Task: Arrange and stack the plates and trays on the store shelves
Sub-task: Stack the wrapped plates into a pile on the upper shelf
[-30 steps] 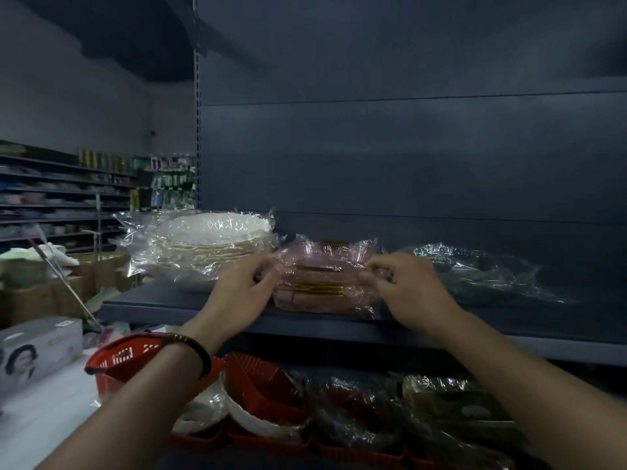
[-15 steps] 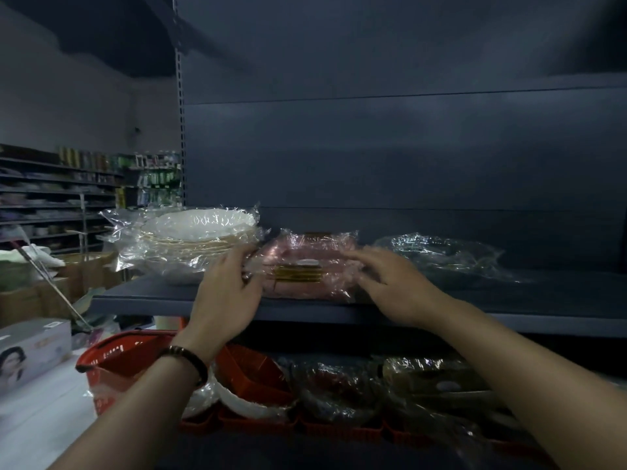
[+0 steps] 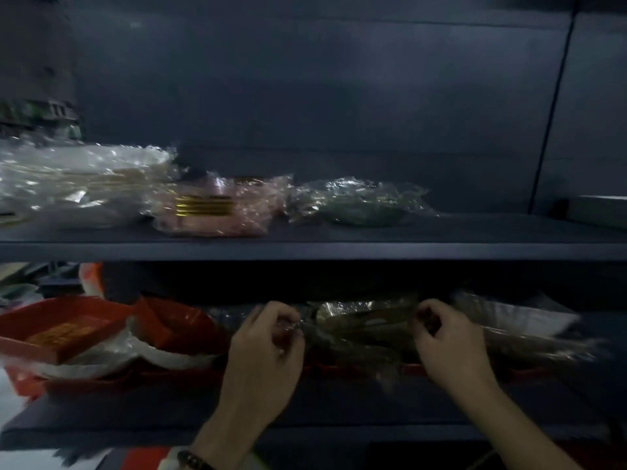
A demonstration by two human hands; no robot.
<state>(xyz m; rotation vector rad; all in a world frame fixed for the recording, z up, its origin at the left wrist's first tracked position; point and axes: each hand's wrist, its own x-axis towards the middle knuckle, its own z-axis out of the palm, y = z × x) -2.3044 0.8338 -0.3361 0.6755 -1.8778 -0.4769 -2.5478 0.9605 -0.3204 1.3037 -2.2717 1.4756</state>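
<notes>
Three film-wrapped packs are set in a row on the upper shelf (image 3: 339, 247). A white stack (image 3: 78, 184) of plates lies at the left. A pink pack (image 3: 210, 206) with gold rims touches it in the middle, and a grey-green pack (image 3: 363, 201) lies just beside that on the right. All are laid flat. On the lower shelf (image 3: 305, 412), red trays (image 3: 61, 330) are tilted at the left, over wrapped lower plates (image 3: 163, 354). A brown pack (image 3: 359, 329), wrapped and blurred, is gripped at its ends by the left hand (image 3: 268, 347) and the right hand (image 3: 448, 340). A white dish (image 3: 519, 317) is seen just right of it.
</notes>
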